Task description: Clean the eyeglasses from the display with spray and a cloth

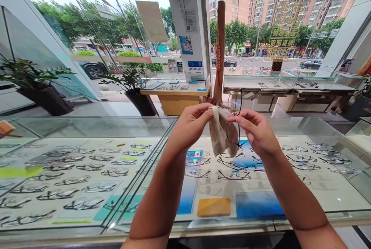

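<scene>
Near the middle of the head view, my left hand (191, 125) pinches the top corner of a beige cloth (220, 133), which hangs down in folds. Just to the right, my right hand (257, 129) grips a pair of thin dark-framed glasses (235, 103) by the middle, between thumb and fingers. The glasses are turned on end, one lens above the fingers and the other below. The lower lens overlaps the right part of the cloth. Both hands are raised above the glass display case.
Below the hands, a glass display case (226, 224) holds many glasses in rows, blue cards and an orange-yellow block (213, 207). Another case section (139, 127) lies left. Beyond stand a wooden trunk (220, 48), potted plants and further counters (182, 100).
</scene>
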Available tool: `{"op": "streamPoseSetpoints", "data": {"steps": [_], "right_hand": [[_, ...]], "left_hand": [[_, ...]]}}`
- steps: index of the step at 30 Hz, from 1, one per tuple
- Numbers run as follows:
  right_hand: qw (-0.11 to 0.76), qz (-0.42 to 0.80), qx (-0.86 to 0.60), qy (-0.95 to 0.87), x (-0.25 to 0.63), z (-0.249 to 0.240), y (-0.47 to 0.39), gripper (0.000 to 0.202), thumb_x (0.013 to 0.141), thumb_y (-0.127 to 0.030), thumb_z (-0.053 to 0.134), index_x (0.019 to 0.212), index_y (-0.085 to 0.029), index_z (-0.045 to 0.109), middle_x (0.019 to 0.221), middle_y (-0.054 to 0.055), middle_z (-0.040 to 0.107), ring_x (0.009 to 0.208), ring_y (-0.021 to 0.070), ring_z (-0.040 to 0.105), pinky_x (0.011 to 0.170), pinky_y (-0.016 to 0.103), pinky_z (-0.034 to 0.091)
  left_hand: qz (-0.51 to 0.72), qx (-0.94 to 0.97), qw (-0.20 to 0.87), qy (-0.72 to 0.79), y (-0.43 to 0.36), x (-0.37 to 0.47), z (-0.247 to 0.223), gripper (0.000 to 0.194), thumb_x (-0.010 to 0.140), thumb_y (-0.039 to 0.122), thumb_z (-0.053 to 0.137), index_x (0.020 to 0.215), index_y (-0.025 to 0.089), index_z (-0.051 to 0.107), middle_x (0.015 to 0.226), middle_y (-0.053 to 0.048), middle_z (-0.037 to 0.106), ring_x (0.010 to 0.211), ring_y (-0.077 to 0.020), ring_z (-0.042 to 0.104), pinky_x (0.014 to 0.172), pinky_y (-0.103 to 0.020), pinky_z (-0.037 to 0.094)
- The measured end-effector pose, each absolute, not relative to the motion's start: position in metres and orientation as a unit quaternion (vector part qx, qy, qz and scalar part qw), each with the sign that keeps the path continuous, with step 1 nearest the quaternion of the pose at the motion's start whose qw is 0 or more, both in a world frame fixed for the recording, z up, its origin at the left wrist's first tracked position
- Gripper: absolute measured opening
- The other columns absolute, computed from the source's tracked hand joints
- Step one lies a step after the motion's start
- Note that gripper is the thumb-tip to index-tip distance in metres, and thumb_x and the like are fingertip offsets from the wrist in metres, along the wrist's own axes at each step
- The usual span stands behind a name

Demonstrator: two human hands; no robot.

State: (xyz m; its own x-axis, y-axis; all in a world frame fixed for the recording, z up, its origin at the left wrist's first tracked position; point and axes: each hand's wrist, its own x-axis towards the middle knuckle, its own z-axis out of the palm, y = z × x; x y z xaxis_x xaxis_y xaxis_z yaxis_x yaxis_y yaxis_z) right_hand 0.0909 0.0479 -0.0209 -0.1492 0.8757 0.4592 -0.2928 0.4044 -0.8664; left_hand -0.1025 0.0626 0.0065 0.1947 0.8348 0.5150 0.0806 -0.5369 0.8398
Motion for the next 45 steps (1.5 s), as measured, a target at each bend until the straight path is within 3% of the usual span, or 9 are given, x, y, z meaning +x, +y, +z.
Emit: {"op": "streamPoseSetpoints", "data": {"steps": [7, 11, 19, 30, 39, 45], "right_hand": [[0.595, 0.497, -0.268, -0.572, 0.087, -0.029, 0.057, 0.029, 0.074, -0.050, 0.092, 0.078, -0.026, 0.077, 0.090, 0.001, 0.082, 0.094, 0.0184, 0.073, 0.102, 0.041, 0.056], [0.583, 0.520, -0.261, -0.568, 0.084, -0.029, 0.054, 0.029, 0.073, -0.050, 0.093, 0.077, -0.026, 0.077, 0.087, 0.001, 0.083, 0.094, 0.0184, 0.075, 0.100, 0.040, 0.056], [0.606, 0.534, -0.256, -0.531, 0.072, -0.033, 0.052, 0.028, 0.072, -0.048, 0.092, 0.079, -0.026, 0.075, 0.091, 0.001, 0.084, 0.099, 0.0198, 0.075, 0.104, 0.042, 0.055], [0.585, 0.541, -0.253, -0.548, 0.057, -0.043, 0.049, 0.031, 0.072, -0.052, 0.091, 0.077, -0.025, 0.076, 0.082, 0.000, 0.076, 0.082, 0.0162, 0.066, 0.082, 0.034, 0.055], [0.674, 0.382, -0.296, -0.559, 0.072, -0.033, 0.055, 0.024, 0.080, -0.044, 0.086, 0.074, -0.025, 0.073, 0.084, 0.001, 0.071, 0.088, 0.0183, 0.064, 0.093, 0.036, 0.053], [0.719, 0.348, -0.278, -0.533, 0.087, -0.028, 0.063, 0.018, 0.080, -0.038, 0.087, 0.078, -0.026, 0.075, 0.085, 0.000, 0.070, 0.089, 0.0175, 0.064, 0.093, 0.036, 0.052]], "left_hand": [[0.573, 0.612, 0.421, 0.346, 0.073, -0.105, 0.001, 0.024, 0.079, 0.043, 0.071, 0.073, 0.019, 0.070, 0.068, 0.000, 0.065, 0.065, -0.0135, 0.057, 0.062, -0.024, 0.046], [0.589, 0.583, 0.439, 0.347, 0.074, -0.106, 0.002, 0.024, 0.079, 0.042, 0.073, 0.080, 0.019, 0.076, 0.075, -0.005, 0.075, 0.075, -0.0195, 0.069, 0.071, -0.029, 0.056], [0.638, 0.572, 0.384, 0.344, 0.074, -0.101, 0.000, 0.020, 0.083, 0.038, 0.074, 0.082, 0.020, 0.081, 0.084, -0.005, 0.079, 0.077, -0.0155, 0.067, 0.072, -0.025, 0.052], [0.650, 0.572, 0.361, 0.347, 0.074, -0.099, -0.003, 0.025, 0.081, 0.043, 0.078, 0.087, 0.019, 0.083, 0.085, -0.004, 0.078, 0.080, -0.0164, 0.066, 0.070, -0.025, 0.050], [0.628, 0.618, 0.342, 0.326, 0.068, -0.106, 0.003, 0.030, 0.081, 0.048, 0.080, 0.088, 0.019, 0.085, 0.088, -0.006, 0.081, 0.092, -0.0226, 0.073, 0.087, -0.032, 0.057], [0.586, 0.686, 0.309, 0.299, 0.057, -0.105, 0.008, 0.032, 0.085, 0.050, 0.079, 0.091, 0.019, 0.087, 0.094, -0.009, 0.084, 0.098, -0.0252, 0.075, 0.089, -0.034, 0.058]]}}
